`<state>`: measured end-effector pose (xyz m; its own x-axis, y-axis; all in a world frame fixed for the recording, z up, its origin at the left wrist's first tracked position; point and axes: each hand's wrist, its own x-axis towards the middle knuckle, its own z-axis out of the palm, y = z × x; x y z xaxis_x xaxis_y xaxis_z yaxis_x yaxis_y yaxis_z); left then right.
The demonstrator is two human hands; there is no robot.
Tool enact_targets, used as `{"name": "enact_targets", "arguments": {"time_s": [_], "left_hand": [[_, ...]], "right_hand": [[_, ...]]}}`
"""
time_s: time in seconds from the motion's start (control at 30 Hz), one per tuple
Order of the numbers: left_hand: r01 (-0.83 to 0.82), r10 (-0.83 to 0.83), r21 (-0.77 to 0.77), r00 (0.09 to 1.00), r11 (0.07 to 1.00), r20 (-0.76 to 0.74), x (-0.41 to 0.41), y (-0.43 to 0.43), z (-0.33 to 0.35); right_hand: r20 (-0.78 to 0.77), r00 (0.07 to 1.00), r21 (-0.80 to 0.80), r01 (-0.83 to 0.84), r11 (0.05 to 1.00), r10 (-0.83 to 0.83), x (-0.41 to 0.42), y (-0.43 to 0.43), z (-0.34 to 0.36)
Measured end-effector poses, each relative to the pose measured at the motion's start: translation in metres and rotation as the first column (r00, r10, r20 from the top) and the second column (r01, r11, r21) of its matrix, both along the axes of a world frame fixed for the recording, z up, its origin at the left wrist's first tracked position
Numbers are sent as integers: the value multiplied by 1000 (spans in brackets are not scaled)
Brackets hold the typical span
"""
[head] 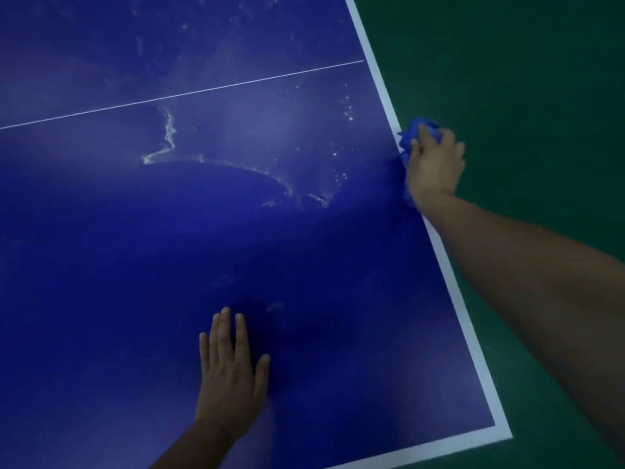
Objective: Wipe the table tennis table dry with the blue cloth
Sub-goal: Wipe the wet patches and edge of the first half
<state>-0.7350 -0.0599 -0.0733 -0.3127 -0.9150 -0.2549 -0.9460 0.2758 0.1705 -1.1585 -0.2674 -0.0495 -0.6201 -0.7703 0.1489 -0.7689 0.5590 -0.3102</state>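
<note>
Your R hand point(434, 164) grips the bunched blue cloth point(419, 126) right on the white border point(449, 275) of the blue surface point(135, 248), fingers curled round it, w/ cloth poking out past the knuckles & hanging partly over the border's outer side above the green floor point(524, 79). Your L hand point(230, 374) lies flat on the surface well inside the border, fingers straight & slightly spread, holding nothing. Pale water streaks point(169, 137) & droplets sit inside the border, near the thin centre line point(182, 94) that runs out to meet it.
</note>
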Motion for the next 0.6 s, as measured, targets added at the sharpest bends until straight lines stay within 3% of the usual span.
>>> {"name": "enact_targets", "arguments": {"time_s": [0.1,0.17,0.23,0.3,0.43,0.47,0.5,0.6], "left_hand": [[-17,17,7,1000,1000,13,18,-2,-4],[-34,34,19,999,999,17,35,-4,-7],[-43,42,28,999,999,25,54,-6,-8],[-59,57,40,997,997,52,75,-7,-7],[-80,71,100,993,992,92,108,-13,-3],[-69,57,116,993,991,104,113,-17,-4],[-61,44,137,992,989,119,118,-22,-5],[-87,60,192,988,977,142,129,-37,-4]], "right_hand": [[-47,964,-137,-265,954,261,77,37,2],[31,905,-121,-419,900,425,153,85,-8],[111,772,-128,-614,779,626,233,149,-13],[103,580,-80,-805,588,808,292,204,-27],[25,378,-16,-925,379,925,303,201,-48],[3,375,28,-927,375,927,293,178,-46],[-56,425,57,-902,428,904,279,147,-46],[-88,816,96,-563,821,571,228,47,-34]]}}
